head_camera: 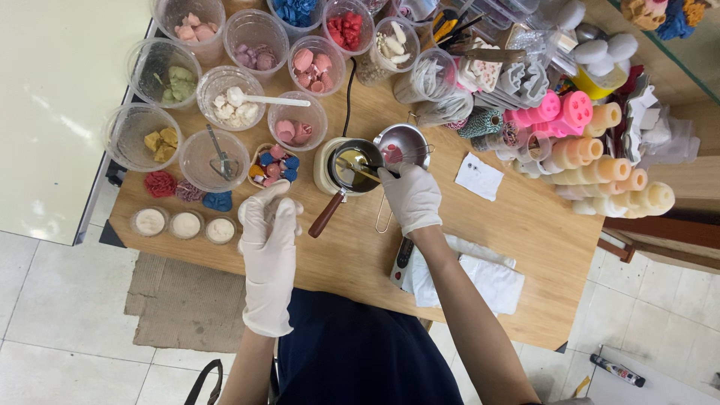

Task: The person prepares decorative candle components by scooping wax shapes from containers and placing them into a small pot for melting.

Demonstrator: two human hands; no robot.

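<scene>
Both my hands wear white gloves. My right hand [411, 196] grips a thin stirring stick [357, 168] that reaches into the yellow liquid in a small dark pot [352, 166] with a brown wooden handle [327, 214]; the pot rests on a cream-coloured warmer. My left hand [268, 219] hovers over the wooden table [517, 225] just left of the handle, fingers loosely curled, and I see nothing in it. A small steel pitcher [403, 142] stands right behind the pot.
Several clear cups of coloured wax pieces [311, 64] fill the back left, with three small white candles [186, 224] in front. Stacked silicone moulds [600, 165], twine spools and tools crowd the right. A scale and white paper towels [487, 277] lie near the front edge.
</scene>
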